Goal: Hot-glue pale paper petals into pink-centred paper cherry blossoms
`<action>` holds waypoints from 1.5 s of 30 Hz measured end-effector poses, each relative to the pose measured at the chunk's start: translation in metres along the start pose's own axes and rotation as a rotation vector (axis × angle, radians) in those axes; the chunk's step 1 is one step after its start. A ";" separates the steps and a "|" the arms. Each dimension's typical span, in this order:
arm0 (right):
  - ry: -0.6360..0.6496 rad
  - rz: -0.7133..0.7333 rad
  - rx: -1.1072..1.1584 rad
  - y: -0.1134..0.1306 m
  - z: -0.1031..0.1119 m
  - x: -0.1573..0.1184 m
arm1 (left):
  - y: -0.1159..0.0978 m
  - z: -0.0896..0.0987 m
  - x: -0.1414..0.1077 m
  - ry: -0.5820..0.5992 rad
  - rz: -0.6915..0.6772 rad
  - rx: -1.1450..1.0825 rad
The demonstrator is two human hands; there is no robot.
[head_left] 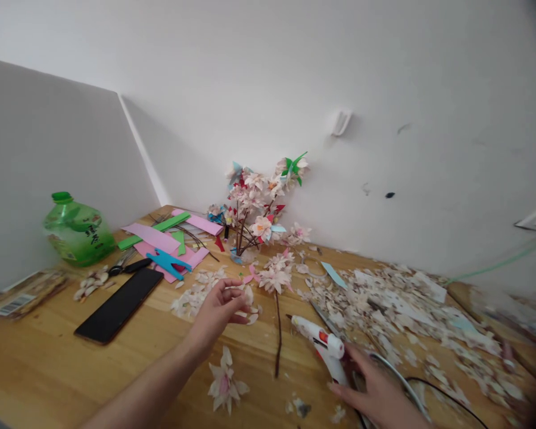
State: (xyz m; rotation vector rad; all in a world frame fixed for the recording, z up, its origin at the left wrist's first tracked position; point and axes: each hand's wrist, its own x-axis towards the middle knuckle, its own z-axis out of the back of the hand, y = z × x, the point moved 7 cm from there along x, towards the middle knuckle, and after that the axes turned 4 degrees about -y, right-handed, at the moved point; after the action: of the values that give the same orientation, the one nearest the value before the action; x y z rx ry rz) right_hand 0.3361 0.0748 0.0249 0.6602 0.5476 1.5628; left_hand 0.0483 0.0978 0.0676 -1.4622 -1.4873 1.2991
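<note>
My left hand (218,313) hovers above the wooden tabletop (116,381) with its fingers curled and apart, and a pale petal (249,295) sits just past the fingertips. A pink-and-white paper blossom (274,279) on a thin dark twig (277,336) lies to the right of that hand. Below it rests another pale paper flower (224,381). At the lower right, my right hand (375,387) reaches beside a white hot glue gun (324,339) with a red part. Whether that hand grips the gun is hidden.
A paper-flower branch (254,208) stands at the back in a clear vase. To its left lie pink and green paper strips (154,237), scissors (125,265), a black phone (118,305) and a green plastic bottle (78,229). Petal scraps (397,316) cover the right side, crossed by a black cord (446,399).
</note>
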 end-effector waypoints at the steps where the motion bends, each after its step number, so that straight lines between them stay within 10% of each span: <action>1: 0.010 -0.019 0.019 0.003 -0.007 0.003 | 0.002 -0.001 0.000 0.001 0.008 -0.012; 8: 0.079 -0.091 0.208 0.003 -0.035 0.019 | 0.013 -0.001 0.008 0.003 0.055 -0.033; 16: -0.117 -0.047 0.356 0.038 -0.007 0.018 | 0.023 -0.003 0.015 0.005 0.022 -0.064; 26: -0.117 -0.187 0.463 0.036 -0.045 0.009 | 0.055 -0.002 0.017 0.024 0.303 -0.262; 45: -0.106 -0.086 0.420 0.048 -0.044 -0.009 | 0.054 0.006 0.014 -0.066 0.179 -0.141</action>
State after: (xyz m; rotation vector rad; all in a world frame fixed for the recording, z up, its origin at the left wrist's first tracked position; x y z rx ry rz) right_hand 0.2717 0.0626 0.0258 1.0169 0.8235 1.3330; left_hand 0.0568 0.1039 0.0119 -1.6902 -1.5463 1.3838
